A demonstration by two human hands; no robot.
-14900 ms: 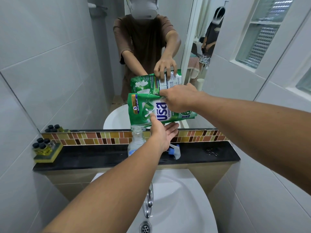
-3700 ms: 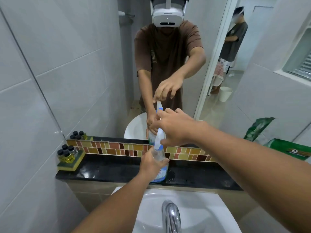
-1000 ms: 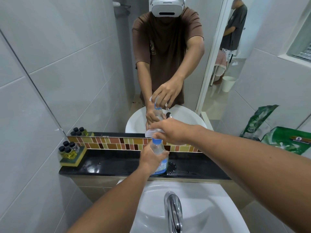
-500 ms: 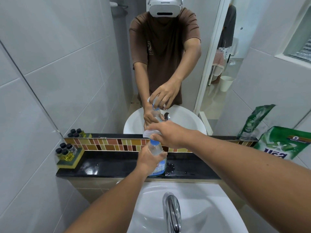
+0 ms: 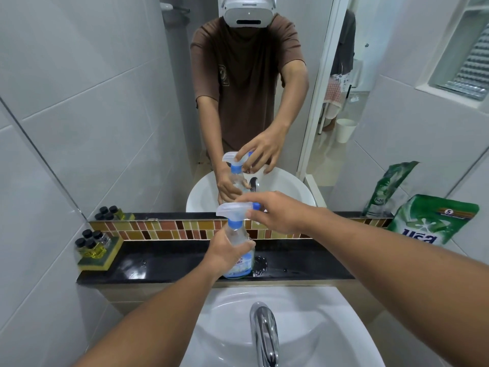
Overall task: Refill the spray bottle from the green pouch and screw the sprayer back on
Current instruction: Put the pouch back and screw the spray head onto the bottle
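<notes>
Spray bottle (image 5: 239,256): clear plastic, blue-and-white label, upright on the black counter (image 5: 172,263) behind the basin, with a small wet patch (image 5: 260,264) just beside its base on the right.

Head view, only one supplied:

- Left hand (image 5: 227,251): grip wrapped round the bottle's body from the near-left side, fingers curled across the front above the label. The bottle's lower part and base show below the hand.
- Sprayer (image 5: 234,211): translucent white head with a blue collar and blue nozzle tip, seated on the bottle's neck directly above the left hand. Whether it is fully threaded cannot be told.
- Right hand (image 5: 277,211): grip narrow, thumb and fingertips pinching the sprayer head at its right, nozzle end; the palm lies to the right of the bottle, clear of the body.
- Green pouch (image 5: 431,223): standing at the far right end of the counter against the wall, well apart from both hands.
- Small bottles (image 5: 91,242): black-capped, yellow contents, grouped on a sponge-like block at the counter's left end.
- Tile strip (image 5: 172,230): mixed brown, orange and yellow, along the counter's back edge.
- Mirror (image 5: 132,115): repeats the person, hands and bottle.
- Basin (image 5: 317,327): white, in front of the counter, with a chrome tap (image 5: 264,332) at its middle.
</notes>
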